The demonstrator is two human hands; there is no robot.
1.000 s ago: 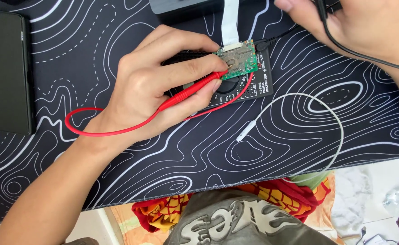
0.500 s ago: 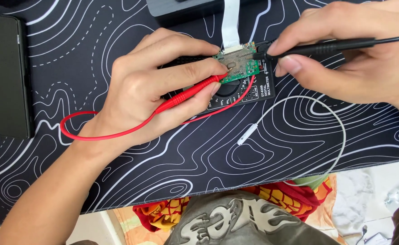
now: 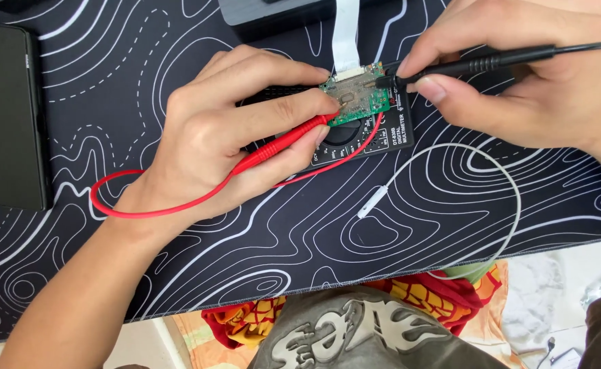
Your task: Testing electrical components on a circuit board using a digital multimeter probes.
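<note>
While the left hand (image 3: 246, 137) pinches a red probe (image 3: 283, 142) with its tip on a small green circuit board (image 3: 356, 99), the right hand (image 3: 539, 75) grips a black probe (image 3: 478, 63) touching the board's right edge. The board lies atop a black multimeter (image 3: 372, 140) on the patterned table mat (image 3: 280, 232).

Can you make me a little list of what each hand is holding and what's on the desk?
Left hand: holds a red plastic test probe, its tip on the small green circuit board
Right hand: holds a black plastic test probe, its tip at the board's right edge
Under the board: black digital multimeter
Surface: black desk mat with white wavy lines
Also there: thin white cable, red lead wire, flat white ribbon cable
</note>
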